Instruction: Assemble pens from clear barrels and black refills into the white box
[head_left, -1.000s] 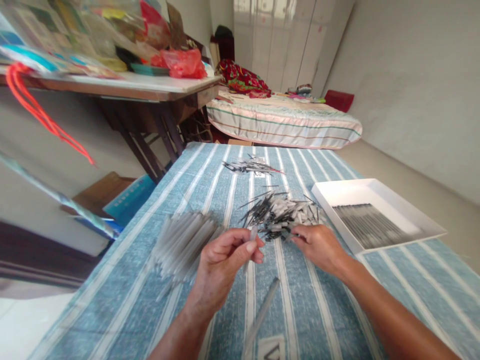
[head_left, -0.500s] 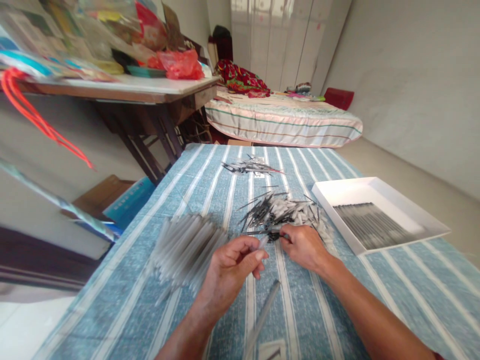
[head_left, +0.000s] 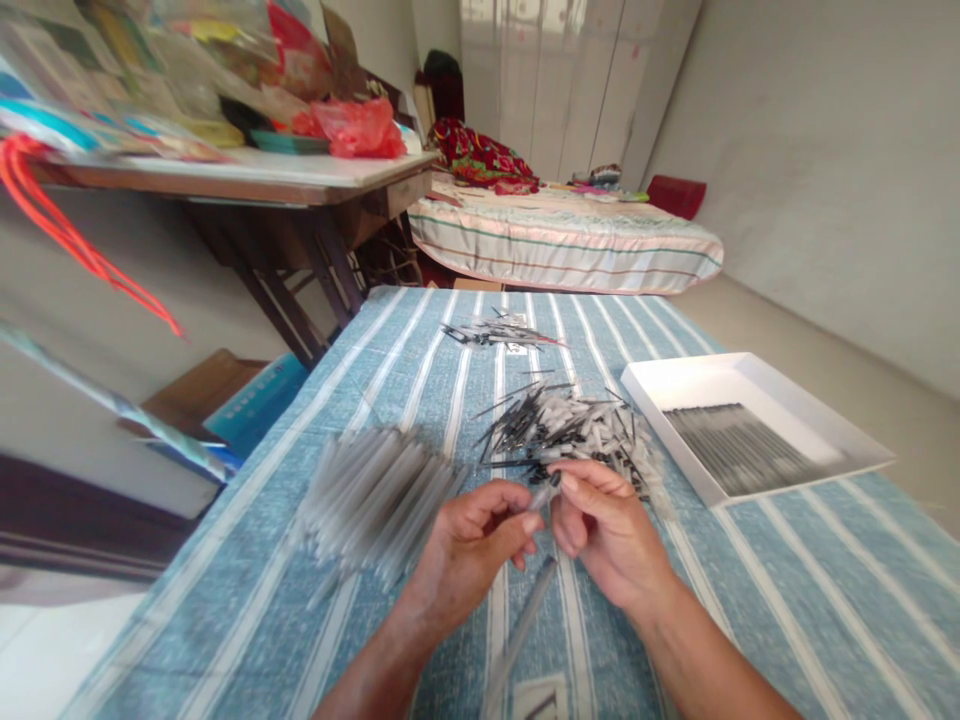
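Observation:
Over the middle of the striped cloth, my left hand [head_left: 480, 540] pinches a small translucent plastic piece [head_left: 540, 496] between thumb and fingers. My right hand [head_left: 611, 530] meets it, its thumb and forefinger closed on a small black piece [head_left: 556, 479] at the translucent piece's end. Just behind both hands lies a heap of small black and whitish plastic parts [head_left: 581, 425]. A stack of grey translucent tubes [head_left: 375, 500] sits to the left of my left hand. One loose grey tube [head_left: 521, 630] rests on the cloth below my hands.
On the right stands a shallow white box [head_left: 817, 400] with a row of dark-grey slim rods [head_left: 739, 450] in it. Farther back lies a small scatter of thin parts [head_left: 499, 330]. A cluttered side table [head_left: 352, 180] is at the left, and a bed [head_left: 562, 240] stands beyond.
My right hand has moved from the heap's near edge toward my left hand, bringing the small black piece to the translucent one. My left hand has hardly moved.

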